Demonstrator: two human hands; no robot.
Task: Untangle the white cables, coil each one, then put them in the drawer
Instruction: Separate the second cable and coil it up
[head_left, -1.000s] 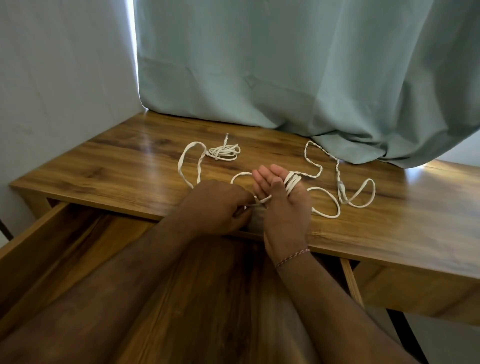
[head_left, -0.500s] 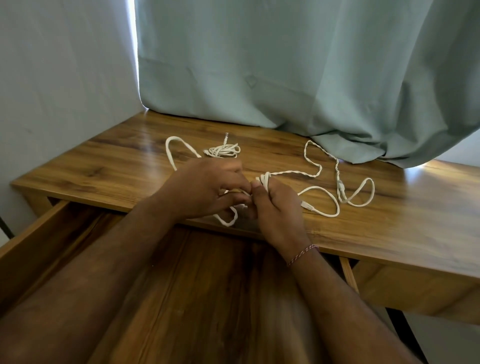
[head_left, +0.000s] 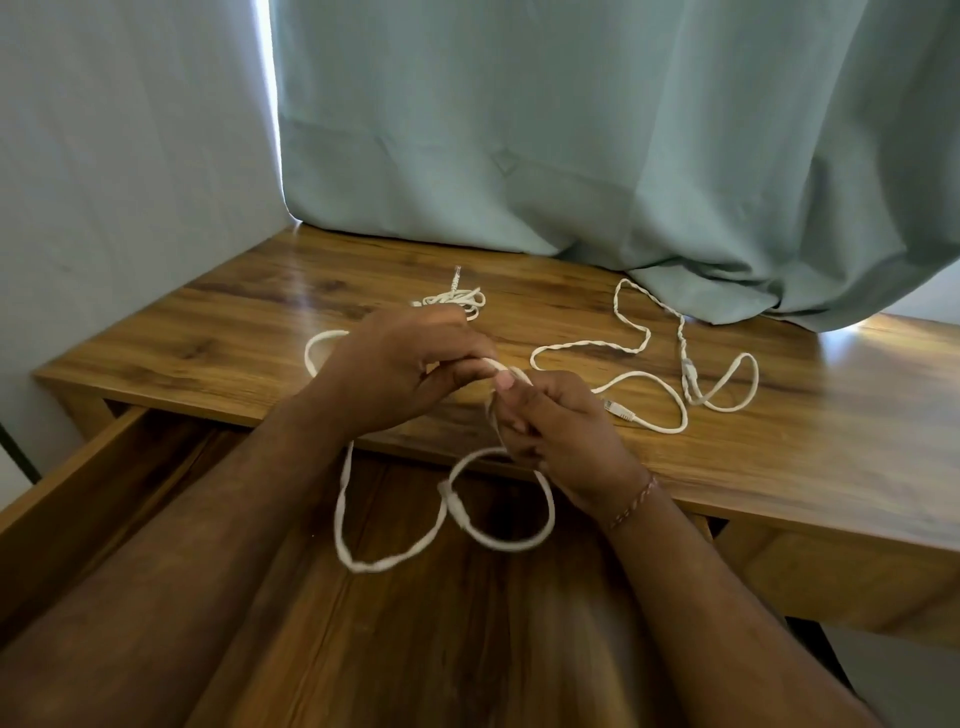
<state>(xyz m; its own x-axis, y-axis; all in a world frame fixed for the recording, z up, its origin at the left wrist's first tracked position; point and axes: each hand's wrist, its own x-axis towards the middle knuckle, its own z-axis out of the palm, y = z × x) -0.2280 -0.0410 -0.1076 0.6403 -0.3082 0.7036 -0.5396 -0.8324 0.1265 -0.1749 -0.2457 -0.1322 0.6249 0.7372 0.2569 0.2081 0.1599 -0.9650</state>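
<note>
Hands meet over the near edge of the desk (head_left: 779, 467). Left hand (head_left: 395, 374) pinches a white cable (head_left: 498, 540) between thumb and fingers. Right hand (head_left: 556, 431) is curled tight round the same cable, just beside the left one. From the hands, one round loop hangs down over the open drawer (head_left: 67, 499), and a longer loop sags to its left. A plug (head_left: 454, 506) sits where the two loops cross.

A small bundle (head_left: 457, 301) lies on the far side of the desk, behind the left hand. More cable (head_left: 644, 343) snakes across the right side of the desk, with twisted parts and a plug end (head_left: 621, 409) near the right hand. I think that part is not coiled yet.

What could go wrong? The hanging loops could slip out if the fingers let go a little, and then the coil would fall apart into the drawer. The plug at the crossing could catch on a loop and make a new knot. A hard pull could drag the twisted cable on the right and tighten its twists. I cannot tell if the held cable joins the one on the desk.

Wood on the desk is brown and shiny. Light glints on it. A pale green curtain (head_left: 571, 130) hangs behind and rests on the far right of the desk. A plain wall (head_left: 130, 156) stands at the left.
</note>
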